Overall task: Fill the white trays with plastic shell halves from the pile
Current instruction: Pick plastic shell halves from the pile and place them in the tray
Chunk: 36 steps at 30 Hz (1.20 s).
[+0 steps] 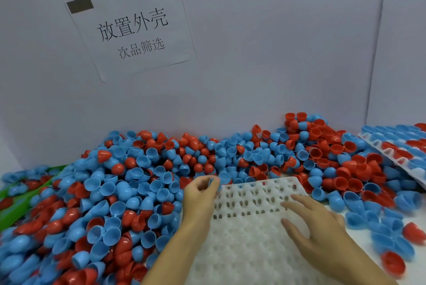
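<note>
Your left hand (201,190) reaches forward from the lower middle of the view, forearm angled up toward the far left corner of the white tray (249,234). Its fingers curl in and its grip pinches a blue shell half (213,181) at the fingertips, right at the tray's far left corner. Your right hand (320,227) lies low over the tray's right side, palm down, fingers straight and spread toward the left, its grip loose and holding nothing; whether the fingertips touch the tray you cannot tell.

The tray sits on the bench directly in front of you, its pockets unfilled. The pile of blue and red shell halves (138,181) banks around its left and far sides. A second tray (396,153), loaded with shells, leans on the pile at far right. A paper sign (131,28) is taped to the wall behind.
</note>
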Motion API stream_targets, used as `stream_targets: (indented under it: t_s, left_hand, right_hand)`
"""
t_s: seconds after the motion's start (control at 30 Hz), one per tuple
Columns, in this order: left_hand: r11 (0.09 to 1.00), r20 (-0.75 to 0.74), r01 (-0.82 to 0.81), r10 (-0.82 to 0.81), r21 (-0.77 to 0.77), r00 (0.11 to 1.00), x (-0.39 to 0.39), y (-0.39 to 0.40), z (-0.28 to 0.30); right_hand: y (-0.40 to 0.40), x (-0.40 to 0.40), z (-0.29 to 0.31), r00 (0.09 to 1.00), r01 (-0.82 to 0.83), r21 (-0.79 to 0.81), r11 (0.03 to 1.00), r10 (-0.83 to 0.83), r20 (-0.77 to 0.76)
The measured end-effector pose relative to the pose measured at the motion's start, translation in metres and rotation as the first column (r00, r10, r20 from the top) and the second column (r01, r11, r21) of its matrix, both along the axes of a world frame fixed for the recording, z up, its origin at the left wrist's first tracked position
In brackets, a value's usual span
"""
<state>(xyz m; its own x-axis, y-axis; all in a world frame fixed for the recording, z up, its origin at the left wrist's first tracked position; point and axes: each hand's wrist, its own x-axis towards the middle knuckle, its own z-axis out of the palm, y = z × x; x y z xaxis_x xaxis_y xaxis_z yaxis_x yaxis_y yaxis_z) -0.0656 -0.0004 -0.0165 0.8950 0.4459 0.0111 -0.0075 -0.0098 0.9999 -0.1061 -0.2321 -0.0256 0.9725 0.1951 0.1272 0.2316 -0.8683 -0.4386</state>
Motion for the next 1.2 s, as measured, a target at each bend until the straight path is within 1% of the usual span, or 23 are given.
stream_targets:
  t_s: [0.07, 0.1, 0.17, 0.2, 0.27, 0.33, 0.4, 0.5, 0.57, 0.67, 0.77, 0.83, 0.9, 0.97, 1.0, 1.03, 1.07, 1.1, 1.13, 1.17, 1.2]
  left_hand:
    - [1.0, -0.007, -0.005, 0.005, 0.013, 1.0, -0.022, 0.004, -0.003]
    - [0.999, 0.009, 0.006, -0.007, 0.042, 1.0, -0.03, 0.005, -0.003]
    - [0.997, 0.071, 0.036, -0.041, 0.071, 0.997, -0.041, 0.001, 0.002]
    - [0.996, 0.103, 0.056, -0.062, 0.065, 0.993, -0.044, -0.003, 0.008]
    - [0.996, 0.141, 0.093, -0.094, 0.013, 0.985, -0.047, -0.013, 0.02]
    - [0.994, 0.18, 0.099, -0.089, -0.049, 0.98, -0.047, -0.021, 0.028]
    - [0.996, 0.224, 0.078, -0.066, -0.042, 0.972, -0.044, -0.023, 0.031]
    - [0.997, 0.281, 0.078, -0.075, 0.001, 0.957, -0.041, -0.024, 0.03]
    - [0.997, 0.313, 0.077, -0.071, -0.007, 0.947, -0.04, -0.025, 0.027]
    - [0.993, 0.312, 0.101, -0.076, -0.065, 0.947, -0.041, -0.029, 0.02]
    - [0.989, 0.284, 0.131, -0.105, -0.074, 0.953, -0.04, -0.031, 0.016]
    - [0.986, 0.276, 0.155, -0.134, -0.058, 0.952, -0.038, -0.028, 0.016]
    - [0.977, 0.247, 0.21, -0.209, 0.02, 0.946, -0.035, -0.024, 0.017]
    - [0.952, 0.184, 0.256, -0.285, 0.165, 0.941, -0.029, -0.02, 0.017]
    - [0.94, 0.158, 0.24, -0.282, 0.243, 0.946, -0.021, -0.017, 0.016]
    - [0.923, 0.138, 0.19, -0.248, 0.336, 0.959, -0.011, -0.014, 0.016]
    - [0.881, 0.113, 0.14, -0.213, 0.453, 0.971, 0.003, -0.011, 0.017]
    - [0.8, 0.081, 0.112, -0.196, 0.589, 0.977, 0.018, -0.009, 0.018]
    - [0.684, 0.037, 0.107, -0.193, 0.722, 0.98, 0.035, -0.007, 0.018]
    - [0.538, -0.03, 0.129, -0.188, 0.833, 0.982, 0.054, -0.006, 0.019]
    - [0.379, -0.117, 0.174, -0.168, 0.909, 0.979, 0.073, -0.006, 0.02]
  right_hand:
    - [0.006, 0.001, 0.014, 0.997, -0.01, 0.026, 1.0, 0.008, 0.083]
    - [0.013, 0.002, 0.024, 0.994, -0.041, 0.087, 0.995, 0.032, 0.103]
    - [0.038, 0.005, 0.043, 0.99, -0.129, 0.228, 0.965, 0.111, 0.089]
    - [0.053, 0.007, 0.05, 0.986, -0.161, 0.267, 0.95, 0.145, 0.078]
    - [0.079, 0.012, 0.058, 0.978, -0.2, 0.332, 0.922, 0.171, 0.115]
    - [0.097, 0.016, 0.058, 0.973, -0.209, 0.433, 0.877, 0.14, 0.186]
    - [0.104, 0.019, 0.055, 0.972, -0.183, 0.521, 0.834, 0.074, 0.223]
    - [0.107, 0.023, 0.049, 0.958, -0.169, 0.561, 0.81, 0.002, 0.286]
    - [0.105, 0.025, 0.047, 0.944, -0.162, 0.6, 0.783, -0.054, 0.325]
    - [0.1, 0.028, 0.044, 0.932, -0.177, 0.591, 0.787, -0.059, 0.357]
    - [0.096, 0.032, 0.041, 0.941, -0.15, 0.606, 0.781, -0.076, 0.331]
    - [0.092, 0.035, 0.041, 0.952, -0.149, 0.574, 0.806, -0.04, 0.304]
    - [0.084, 0.038, 0.042, 0.963, -0.159, 0.494, 0.855, 0.025, 0.267]
    - [0.07, 0.042, 0.045, 0.974, -0.134, 0.435, 0.89, 0.038, 0.223]
    - [0.061, 0.044, 0.047, 0.981, -0.099, 0.412, 0.906, 0.019, 0.194]
    - [0.051, 0.046, 0.049, 0.988, -0.063, 0.386, 0.92, 0.002, 0.156]
    - [0.041, 0.048, 0.051, 0.994, -0.036, 0.356, 0.934, -0.004, 0.111]
    - [0.031, 0.049, 0.053, 0.998, -0.02, 0.326, 0.945, -0.002, 0.066]
    - [0.023, 0.05, 0.054, 0.999, -0.009, 0.305, 0.952, 0.0, 0.032]
    - [0.016, 0.05, 0.056, 1.0, -0.003, 0.289, 0.957, -0.002, 0.016]
    - [0.011, 0.05, 0.058, 1.0, -0.001, 0.277, 0.961, -0.004, 0.017]
